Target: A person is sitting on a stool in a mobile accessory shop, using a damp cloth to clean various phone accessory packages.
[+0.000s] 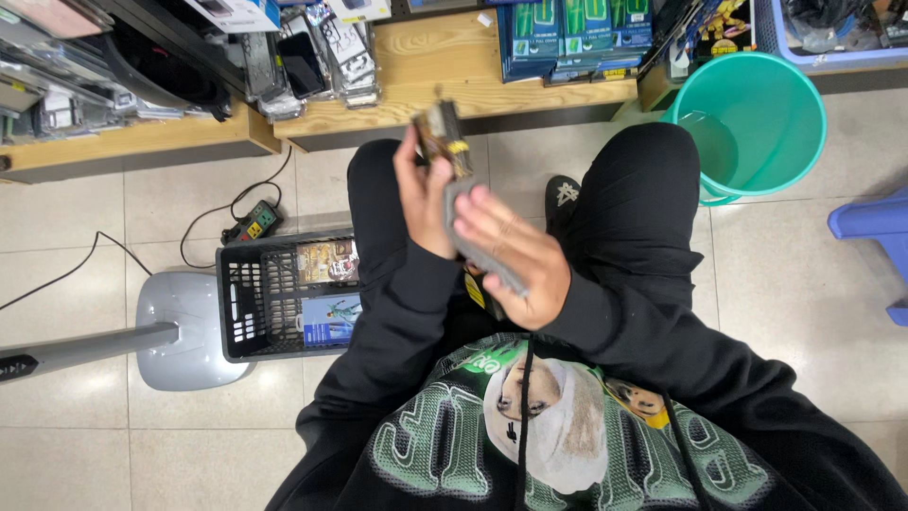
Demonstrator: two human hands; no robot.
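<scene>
I sit on a tiled floor with my knees up, both hands raised in front of me. My left hand [421, 197] pinches a small flat packet [443, 138] with brown and yellow print and holds it upright. My right hand [509, 254] grips a grey flat pack [470, 248], seen edge-on, that reaches from my palm up to the small packet. The two items touch or overlap between my hands. How many pieces are in the grey pack is hidden.
A black plastic basket [244, 305] with several packaged items stands by my left knee. Beside it are a grey stand base [185, 331] and a power strip [253, 223]. A teal bucket [768, 121] and a blue stool [875, 227] stand to the right. Wooden shelves [430, 66] with packaged goods lie ahead.
</scene>
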